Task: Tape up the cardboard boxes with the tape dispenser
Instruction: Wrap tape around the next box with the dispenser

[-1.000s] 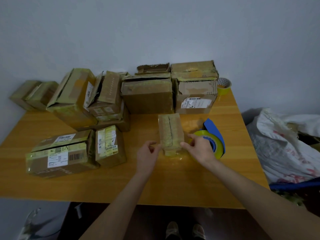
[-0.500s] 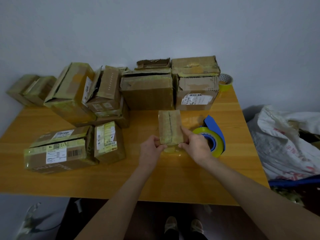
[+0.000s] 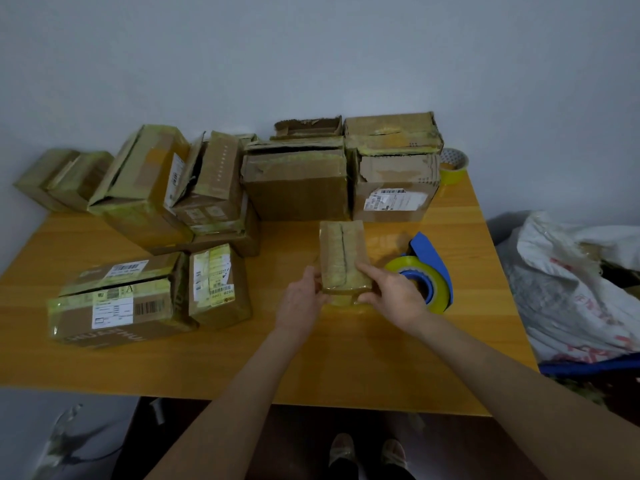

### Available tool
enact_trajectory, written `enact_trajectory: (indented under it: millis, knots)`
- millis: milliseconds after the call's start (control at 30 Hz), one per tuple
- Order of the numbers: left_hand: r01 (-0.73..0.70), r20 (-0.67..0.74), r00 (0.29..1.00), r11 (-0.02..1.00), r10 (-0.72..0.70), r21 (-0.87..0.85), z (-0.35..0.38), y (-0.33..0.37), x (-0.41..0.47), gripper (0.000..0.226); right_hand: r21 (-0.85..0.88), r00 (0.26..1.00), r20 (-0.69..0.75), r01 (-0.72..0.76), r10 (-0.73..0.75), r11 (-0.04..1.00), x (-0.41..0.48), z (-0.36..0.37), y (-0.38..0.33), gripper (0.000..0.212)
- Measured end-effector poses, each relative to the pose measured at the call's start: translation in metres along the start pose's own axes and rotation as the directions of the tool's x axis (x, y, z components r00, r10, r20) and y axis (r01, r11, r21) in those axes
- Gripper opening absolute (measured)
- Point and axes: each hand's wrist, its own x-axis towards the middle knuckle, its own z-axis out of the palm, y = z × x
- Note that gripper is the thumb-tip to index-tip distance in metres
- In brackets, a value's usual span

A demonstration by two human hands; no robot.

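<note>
A small cardboard box (image 3: 341, 252), wrapped in yellowish tape with a dark seam along its top, stands on the wooden table (image 3: 346, 358) near the middle. My left hand (image 3: 300, 299) holds its near left corner. My right hand (image 3: 393, 292) grips its near right side, the index finger lying on the top and the thumb on the front end. The blue tape dispenser (image 3: 424, 271) with a yellow tape roll lies on the table just right of the box, behind my right hand.
Several taped cardboard boxes (image 3: 298, 181) are stacked along the back and left of the table. A spare yellow tape roll (image 3: 452, 166) sits at the back right corner. A white sack (image 3: 575, 282) lies off the table's right edge.
Both hands have shifted a little up the near end of the small box; my right index finger now lies on its top. The dispenser has not moved.
</note>
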Motion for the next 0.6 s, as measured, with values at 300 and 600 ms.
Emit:
enact_trajectory:
  millis: [300, 600]
  knots:
    - [0.183, -0.007, 0.982, 0.955, -0.189, -0.234, 0.008, 0.028, 0.006, 0.054, 0.177, 0.972, -0.010, -0.229, 0.234, 0.957, 0.017, 0.012, -0.014, 0.052]
    - [0.101, -0.017, 0.995, 0.993, -0.100, 0.058, -0.014, 0.009, 0.030, 0.043, 0.464, 0.945, 0.228, -0.316, 0.234, 0.827, 0.007, 0.012, -0.036, 0.036]
